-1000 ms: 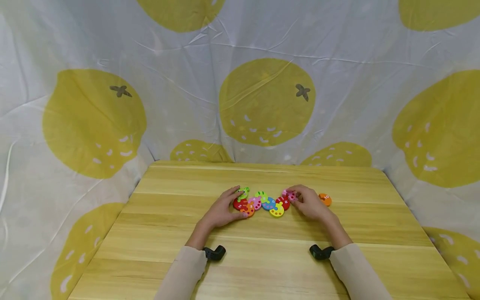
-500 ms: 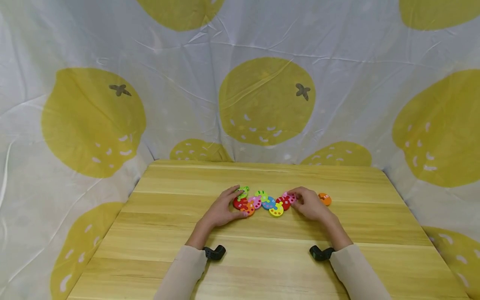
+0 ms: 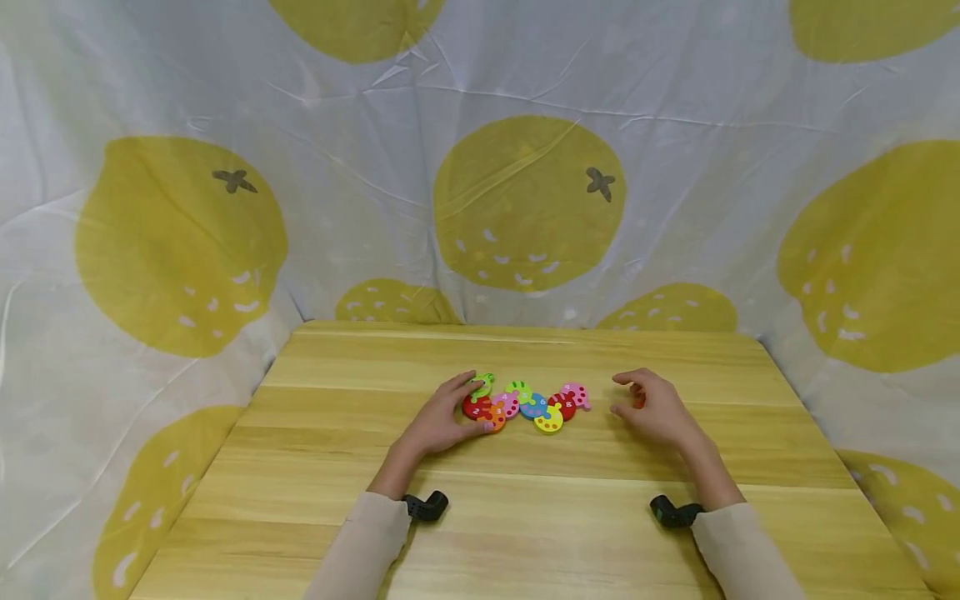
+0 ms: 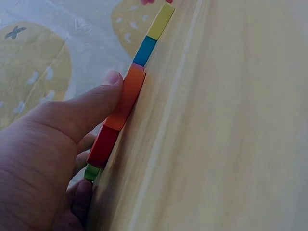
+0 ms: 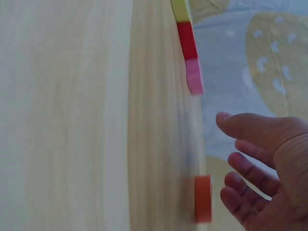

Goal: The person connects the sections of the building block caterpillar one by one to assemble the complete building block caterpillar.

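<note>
A chain of joined, numbered puzzle pieces lies flat on the table. It starts with a green face piece [image 3: 485, 383], followed by red and orange pieces [image 3: 492, 421]. My left hand [image 3: 437, 423] grips this end, thumb against the orange piece's edge and fingers around the green one. Blue [image 3: 533, 407], yellow [image 3: 549, 420] and red pieces continue to a pink piece [image 3: 577, 395] at the right end. My right hand [image 3: 658, 407] hovers beyond it, fingers loosely bent and holding nothing. A loose orange piece [image 5: 203, 199] stands near those fingers, mostly hidden behind them in the head view.
The wooden table [image 3: 525, 533] ends at the back against a hanging white cloth [image 3: 360, 208] with yellow fruit prints. Each wrist wears a black camera, the left one [image 3: 429, 506] and the right one [image 3: 675, 512].
My right hand has let go of the pink end piece and moved right, over to the loose orange piece. The left hand has kept its hold on the chain's left end.
</note>
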The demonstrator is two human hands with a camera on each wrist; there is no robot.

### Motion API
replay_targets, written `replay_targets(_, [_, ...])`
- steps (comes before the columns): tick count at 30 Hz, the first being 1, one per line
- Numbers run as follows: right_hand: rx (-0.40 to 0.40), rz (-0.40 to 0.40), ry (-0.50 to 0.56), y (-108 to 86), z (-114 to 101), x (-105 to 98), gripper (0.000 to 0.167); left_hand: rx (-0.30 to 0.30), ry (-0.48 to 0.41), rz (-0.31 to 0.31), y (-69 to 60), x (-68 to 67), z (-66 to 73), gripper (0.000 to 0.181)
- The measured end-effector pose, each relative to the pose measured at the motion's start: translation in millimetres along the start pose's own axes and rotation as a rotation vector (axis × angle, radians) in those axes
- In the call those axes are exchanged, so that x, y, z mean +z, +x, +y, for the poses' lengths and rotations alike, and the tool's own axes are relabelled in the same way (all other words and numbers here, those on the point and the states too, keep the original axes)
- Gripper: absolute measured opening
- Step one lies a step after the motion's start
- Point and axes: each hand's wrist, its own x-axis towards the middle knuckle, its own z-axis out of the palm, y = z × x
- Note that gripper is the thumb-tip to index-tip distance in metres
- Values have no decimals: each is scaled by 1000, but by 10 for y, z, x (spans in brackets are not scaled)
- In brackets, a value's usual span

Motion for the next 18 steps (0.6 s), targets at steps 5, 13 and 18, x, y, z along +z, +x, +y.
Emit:
replay_targets(5, [23,18,-42,-38,162,-128,60,2,-9,-6,-5,-19,10,84])
replay_targets(13, [46,6,-47,-68,403,-216,69,-3,6,-14,-1,-27,24,84])
replay_targets(18, [53,-33,-29,-82,495,-238,71,-2,2,-19,-14,-23,25,83])
